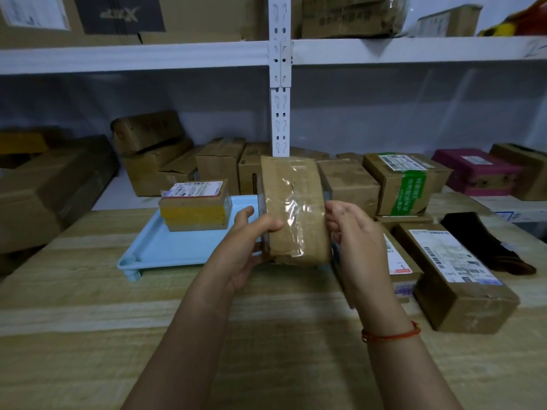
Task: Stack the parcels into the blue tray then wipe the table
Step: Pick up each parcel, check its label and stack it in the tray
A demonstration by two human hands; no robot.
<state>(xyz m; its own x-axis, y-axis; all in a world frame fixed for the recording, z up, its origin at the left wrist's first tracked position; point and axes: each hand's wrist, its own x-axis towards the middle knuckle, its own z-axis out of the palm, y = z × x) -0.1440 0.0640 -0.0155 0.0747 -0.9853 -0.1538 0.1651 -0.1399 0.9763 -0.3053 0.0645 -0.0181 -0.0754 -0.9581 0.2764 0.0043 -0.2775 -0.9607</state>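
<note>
A brown taped parcel point(293, 208) is held up over the right part of the light blue tray point(165, 247). My left hand point(245, 244) grips its left side, thumb on top and fingers underneath. My right hand point(352, 238) holds its right side with curled fingers. In the tray's far left corner lies a flat parcel with yellow tape and a white label point(195, 204). Two labelled parcels point(455, 273) point(399, 261) lie on the wooden table to the right. A dark cloth point(485, 241) lies beyond them.
Behind the tray stand several cardboard boxes, among them one with green tape point(405, 182) and a magenta box point(476, 170). A white shelf post point(279, 84) rises behind the held parcel. Larger boxes point(50, 184) sit at the left edge. Bare wooden tabletop point(88, 335) lies in front.
</note>
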